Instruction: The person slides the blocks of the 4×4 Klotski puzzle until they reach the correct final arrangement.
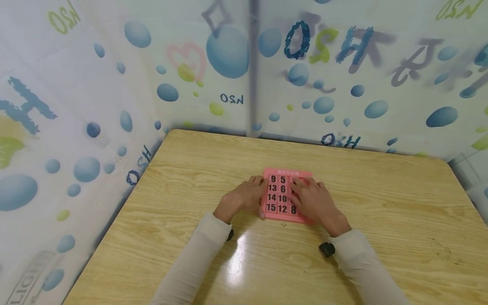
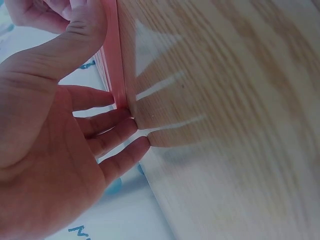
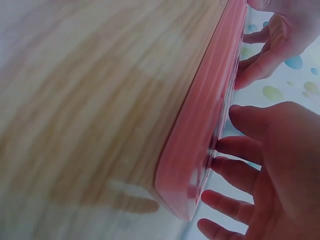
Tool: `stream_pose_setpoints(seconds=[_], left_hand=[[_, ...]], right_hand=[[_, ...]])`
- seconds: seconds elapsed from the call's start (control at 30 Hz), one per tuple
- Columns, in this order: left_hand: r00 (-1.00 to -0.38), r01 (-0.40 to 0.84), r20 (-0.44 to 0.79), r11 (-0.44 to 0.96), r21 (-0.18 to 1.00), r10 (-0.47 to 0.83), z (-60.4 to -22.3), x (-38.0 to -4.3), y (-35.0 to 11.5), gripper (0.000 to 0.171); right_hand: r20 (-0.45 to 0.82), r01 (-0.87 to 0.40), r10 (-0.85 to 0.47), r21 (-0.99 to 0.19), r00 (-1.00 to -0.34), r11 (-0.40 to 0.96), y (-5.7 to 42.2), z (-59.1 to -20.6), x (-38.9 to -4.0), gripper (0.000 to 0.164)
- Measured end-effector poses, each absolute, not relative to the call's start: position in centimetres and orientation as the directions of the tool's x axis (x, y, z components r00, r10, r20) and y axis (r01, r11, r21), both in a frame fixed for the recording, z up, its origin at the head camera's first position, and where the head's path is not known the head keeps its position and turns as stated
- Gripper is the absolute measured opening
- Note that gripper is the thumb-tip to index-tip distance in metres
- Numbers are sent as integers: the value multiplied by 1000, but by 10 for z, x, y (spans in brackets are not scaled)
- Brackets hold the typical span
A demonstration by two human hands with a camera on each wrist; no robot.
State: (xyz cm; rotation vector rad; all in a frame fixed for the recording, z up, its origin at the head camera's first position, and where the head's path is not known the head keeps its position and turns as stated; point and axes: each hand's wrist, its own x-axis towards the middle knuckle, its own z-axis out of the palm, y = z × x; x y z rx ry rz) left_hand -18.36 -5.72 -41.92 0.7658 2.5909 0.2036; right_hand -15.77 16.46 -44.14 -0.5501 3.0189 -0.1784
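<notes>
A pink number sliding puzzle (image 1: 282,198) lies flat on the wooden table in the head view, black numbers on its tiles. My left hand (image 1: 245,195) holds it at the left side, thumb by the near left corner; the left wrist view shows the fingertips (image 2: 126,114) low beside the pink edge (image 2: 118,60). Over the right columns lies my right hand (image 1: 314,201), fingers spread and touching the tiles, covering several of them. In the right wrist view its fingertips (image 3: 220,145) meet the puzzle's top face, above the thick pink side (image 3: 200,117).
The wooden table (image 1: 183,169) stretches around the puzzle on all sides. Behind and to the left hang white sheets (image 1: 190,84) with blue bubbles and lettering. Both sleeves are pale, with a dark strap piece (image 1: 327,249) at the right wrist.
</notes>
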Motion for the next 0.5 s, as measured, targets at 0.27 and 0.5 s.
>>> stream_pose_setpoints(seconds=[0.27,0.5], left_hand=[[-753,483,-361,835,263,550,-420,-184,-58,116],[-755,485,-358,836,258,549,-420,-185,-57,117]], right_hand=[[-26,-374,-382,-152,-924,915,166,-443,-157,53],[9,-385,-389,-168,-921,907,172,-437,-153,50]])
